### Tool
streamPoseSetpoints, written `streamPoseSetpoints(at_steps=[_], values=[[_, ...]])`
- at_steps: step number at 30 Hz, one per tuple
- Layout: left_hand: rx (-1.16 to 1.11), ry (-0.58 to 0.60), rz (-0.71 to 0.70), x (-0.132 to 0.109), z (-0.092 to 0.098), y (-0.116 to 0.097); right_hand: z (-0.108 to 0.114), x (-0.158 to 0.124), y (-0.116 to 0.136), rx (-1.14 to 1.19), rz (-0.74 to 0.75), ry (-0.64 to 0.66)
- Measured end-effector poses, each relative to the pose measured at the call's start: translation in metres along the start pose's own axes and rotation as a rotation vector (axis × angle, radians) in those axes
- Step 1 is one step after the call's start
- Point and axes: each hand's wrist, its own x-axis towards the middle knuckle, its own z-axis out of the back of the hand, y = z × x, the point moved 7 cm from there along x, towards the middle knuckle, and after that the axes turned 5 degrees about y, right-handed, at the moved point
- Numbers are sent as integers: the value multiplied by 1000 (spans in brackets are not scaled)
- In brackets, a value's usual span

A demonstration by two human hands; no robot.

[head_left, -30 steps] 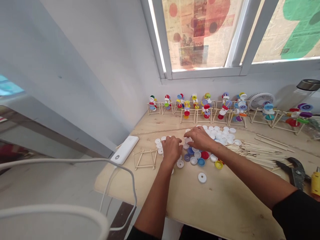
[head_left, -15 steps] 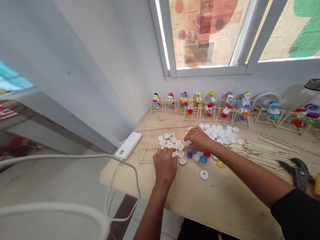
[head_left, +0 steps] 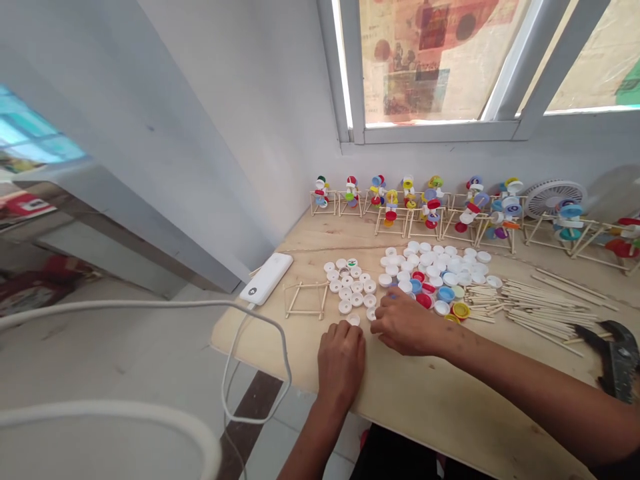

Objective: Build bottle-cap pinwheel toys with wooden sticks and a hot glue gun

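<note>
My left hand [head_left: 342, 360] rests low on the table with its fingers curled against a white bottle cap [head_left: 353, 320]. Beside it, the fingertips of my right hand [head_left: 407, 325] pinch another white bottle cap [head_left: 371, 313], partly hidden by the fingers. Just beyond both hands lies a cluster of white caps with center holes [head_left: 357, 287]. A larger pile of mostly white caps [head_left: 453, 263] spreads to the right, with red, blue and yellow ones along its near side. Left of the cluster stands a small frame of thin sticks [head_left: 306, 300].
Little stick stands with colorful cap wheels [head_left: 431, 207] line the back, near a white fan [head_left: 555, 197]. Loose wooden sticks [head_left: 540, 303] and a black-handled tool [head_left: 617, 360] lie right. A white power bank [head_left: 266, 279] with a cable [head_left: 285, 353] sits left.
My right hand has come back from the cap pile toward me, close to my left hand. My left hand has drawn nearer too. The lone cap in front no longer lies by itself.
</note>
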Motion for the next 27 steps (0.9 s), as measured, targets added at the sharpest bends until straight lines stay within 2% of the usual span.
streamPoseSetpoints(at_steps=[6, 14, 18, 20, 23, 25, 27], values=[[8, 10, 17, 7, 0, 5, -10, 13, 2, -88, -35, -18], [-8, 1, 59, 15, 2, 12, -8, 28, 0, -62, -69, -28], [-45, -15, 59, 14, 4, 15, 1, 31, -5, -36, -71, -33], [-92, -59, 45, 14, 12, 17, 10, 30, -14, -17, -97, -47], [-140, -175, 53, 22, 38, 22, 24, 27, -35, 4, -192, -78], [-122, -229, 85, 36, 58, 26, 30, 27, -49, 5, -250, -82], [-77, -209, 128, 58, 74, 31, 32, 28, -61, -4, -288, -73]])
